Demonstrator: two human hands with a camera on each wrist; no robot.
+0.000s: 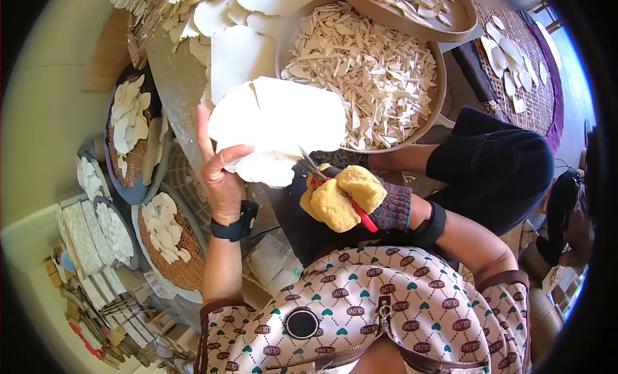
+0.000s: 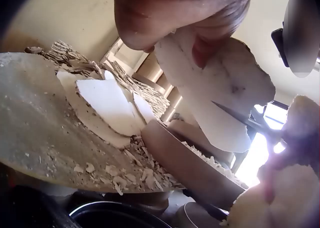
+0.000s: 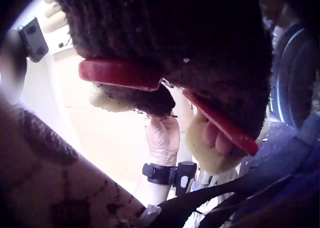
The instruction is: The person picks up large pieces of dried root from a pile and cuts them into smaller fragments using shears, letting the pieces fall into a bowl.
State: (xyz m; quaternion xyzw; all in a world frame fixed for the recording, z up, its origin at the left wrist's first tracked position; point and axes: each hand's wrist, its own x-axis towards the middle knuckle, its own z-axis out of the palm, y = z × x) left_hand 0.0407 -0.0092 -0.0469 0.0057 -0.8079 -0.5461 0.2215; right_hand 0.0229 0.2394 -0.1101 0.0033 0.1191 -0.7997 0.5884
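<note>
Patterned top (image 1: 386, 293) nearest the head camera. Just ahead: red-handled shears (image 1: 365, 218) in gloved right hand (image 1: 394, 203), fingers curled round, handles visibly apart, yellow foam (image 1: 335, 206) alongside; exact blade gap unclear. Blades angled forward-left, tips at near-right edge of white sheet (image 1: 296, 116); contact not certain. Sheet forward-left of right grip, long axis roughly left-right. Left hand (image 1: 223, 181) nearer, pinching its left end, thumb on face, grip closed to sheet thickness. Sheet mostly forward-right of left grip. Basin (image 1: 440, 84) of white chips beyond, to the right.
</note>
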